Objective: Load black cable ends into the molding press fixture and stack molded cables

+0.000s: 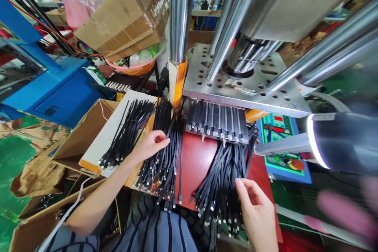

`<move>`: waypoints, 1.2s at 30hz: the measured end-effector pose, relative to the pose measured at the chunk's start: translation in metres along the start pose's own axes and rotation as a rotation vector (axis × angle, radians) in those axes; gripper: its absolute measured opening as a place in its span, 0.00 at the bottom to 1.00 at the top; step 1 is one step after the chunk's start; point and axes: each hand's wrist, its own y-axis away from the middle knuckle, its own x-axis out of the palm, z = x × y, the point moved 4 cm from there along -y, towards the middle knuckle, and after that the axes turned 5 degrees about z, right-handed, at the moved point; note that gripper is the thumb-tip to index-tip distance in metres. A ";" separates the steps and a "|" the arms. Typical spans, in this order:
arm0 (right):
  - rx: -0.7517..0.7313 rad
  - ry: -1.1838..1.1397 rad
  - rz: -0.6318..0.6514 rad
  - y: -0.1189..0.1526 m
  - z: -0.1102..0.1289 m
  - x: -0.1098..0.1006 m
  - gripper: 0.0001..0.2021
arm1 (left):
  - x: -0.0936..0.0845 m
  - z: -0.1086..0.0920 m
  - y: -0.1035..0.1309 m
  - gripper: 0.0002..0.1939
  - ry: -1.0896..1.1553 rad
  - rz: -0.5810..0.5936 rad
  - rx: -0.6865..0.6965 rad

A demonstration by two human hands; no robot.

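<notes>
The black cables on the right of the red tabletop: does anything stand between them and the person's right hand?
Nothing visible does. The right hand is right beside the black cables, at their right edge, with no other object between; whether it touches them is unclear.

Hands point(258, 206): two. Black cable piles point(221, 187): three. Slotted fixture point(217, 123): one. Control panel point(285, 134): one.

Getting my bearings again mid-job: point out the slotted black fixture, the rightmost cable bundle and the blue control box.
Slotted black fixture point(217, 121): head view, middle of its slotted top.
Rightmost cable bundle point(220, 181): head view, middle of the strands.
Blue control box point(283, 160): head view, lower part of its green panel.
</notes>
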 end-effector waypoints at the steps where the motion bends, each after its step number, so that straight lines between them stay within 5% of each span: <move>1: 0.000 -0.075 0.024 0.005 0.002 -0.001 0.22 | -0.002 -0.007 0.004 0.17 0.075 0.000 0.017; 5: -0.067 -0.213 0.131 0.036 0.019 0.001 0.16 | 0.011 -0.045 0.035 0.20 0.392 0.140 0.056; 10: -0.312 -0.168 0.408 0.066 0.055 0.045 0.16 | 0.063 -0.075 0.074 0.19 0.652 0.355 0.031; 14: -0.433 0.001 0.587 0.069 0.069 0.065 0.16 | 0.082 -0.075 0.081 0.20 0.720 0.313 0.043; 19: -0.387 0.019 0.741 0.062 0.068 0.045 0.14 | 0.084 -0.076 0.085 0.14 0.479 0.295 0.179; 22: -0.209 -0.160 0.710 0.050 0.065 0.040 0.15 | 0.094 -0.074 0.093 0.12 0.325 0.315 0.246; 26: -0.088 -0.336 0.474 0.037 0.059 0.044 0.20 | 0.109 -0.065 0.099 0.12 0.168 0.420 0.240; 30: -0.174 -0.282 0.359 0.041 0.051 0.049 0.20 | 0.099 -0.079 0.084 0.05 0.096 0.466 0.234; 32: -0.240 -0.227 0.368 0.047 0.050 0.051 0.18 | 0.084 -0.096 0.068 0.13 0.158 0.368 0.277; 36: -0.381 -0.154 0.372 0.053 0.055 0.054 0.14 | 0.067 -0.126 0.044 0.11 0.205 0.226 0.438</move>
